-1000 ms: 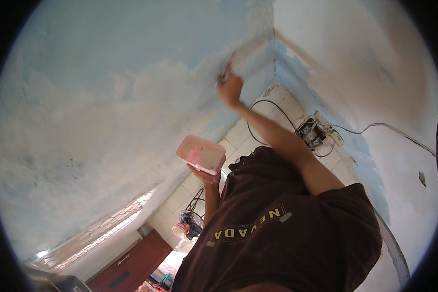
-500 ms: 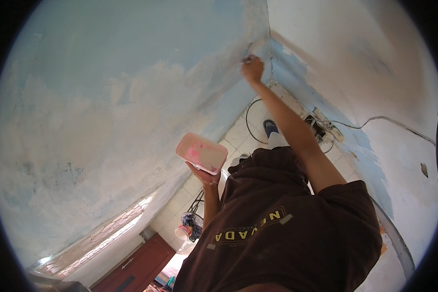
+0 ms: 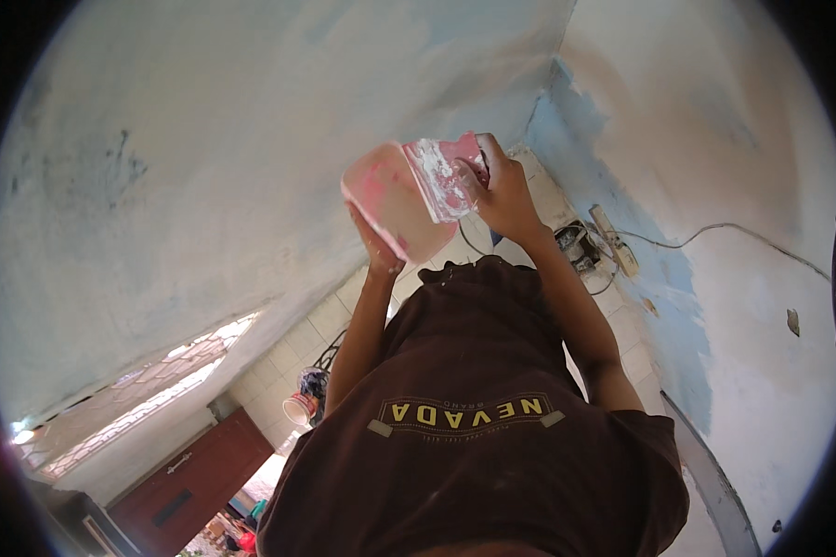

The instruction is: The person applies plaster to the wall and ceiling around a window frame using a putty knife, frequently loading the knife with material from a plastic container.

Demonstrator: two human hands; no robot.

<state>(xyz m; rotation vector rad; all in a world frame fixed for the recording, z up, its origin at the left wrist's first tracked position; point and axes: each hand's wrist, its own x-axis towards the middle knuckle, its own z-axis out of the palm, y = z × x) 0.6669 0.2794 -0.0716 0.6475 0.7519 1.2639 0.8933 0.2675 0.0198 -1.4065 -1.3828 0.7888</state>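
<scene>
Gripping pink scraper — right fingers around its edge, left fingers clasping tub

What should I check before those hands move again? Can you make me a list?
1. Left hand holding the tub: ok.
2. Right hand gripping the scraper: ok.
3. White paste on the scraper: ok, smeared over its face.
4. Scraper touching the tub: cannot tell, they overlap in this view.
5. Depth of paste in the tub: cannot tell.
6. Floor free of clutter: not ok, a bucket is there.
</scene>
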